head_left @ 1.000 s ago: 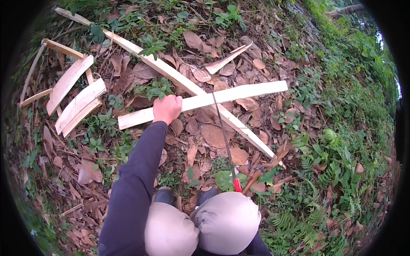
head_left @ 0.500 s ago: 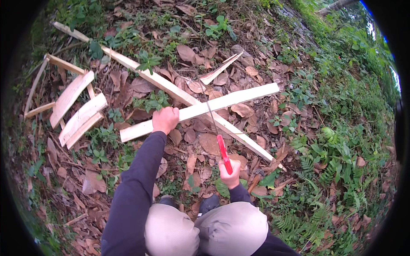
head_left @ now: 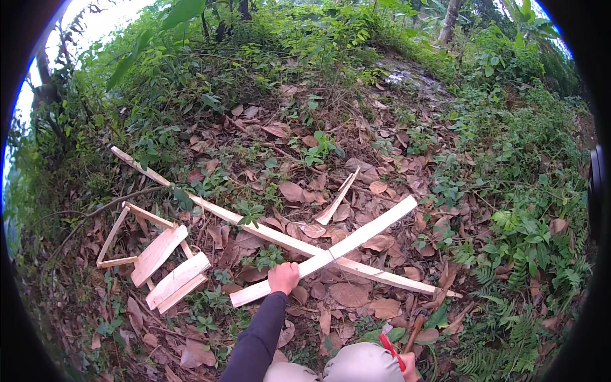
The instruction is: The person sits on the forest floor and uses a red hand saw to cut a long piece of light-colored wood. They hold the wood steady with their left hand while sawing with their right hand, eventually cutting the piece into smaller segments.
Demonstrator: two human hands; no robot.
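Note:
My left hand is closed on the near left part of a pale, sawn wooden plank. That plank rests slantwise across a longer, thinner wooden strip on the ground. Low at the right, beside my knee, my right hand is closed round the red handle of a saw. Its thin blade cannot be made out clearly now. Just by this hand is a brown wooden tool handle with a dark head, possibly a hammer; whether my fingers touch it is unclear.
To the left lies a wooden frame with short boards on it. A split wood offcut lies beyond the plank. Dry leaves and low plants cover the ground, with ferns at the right and denser greenery behind.
My right hand has drawn the red-handled saw back from the plank, down and right towards my knee. My left hand stays on the plank. The view has tilted up, showing more greenery.

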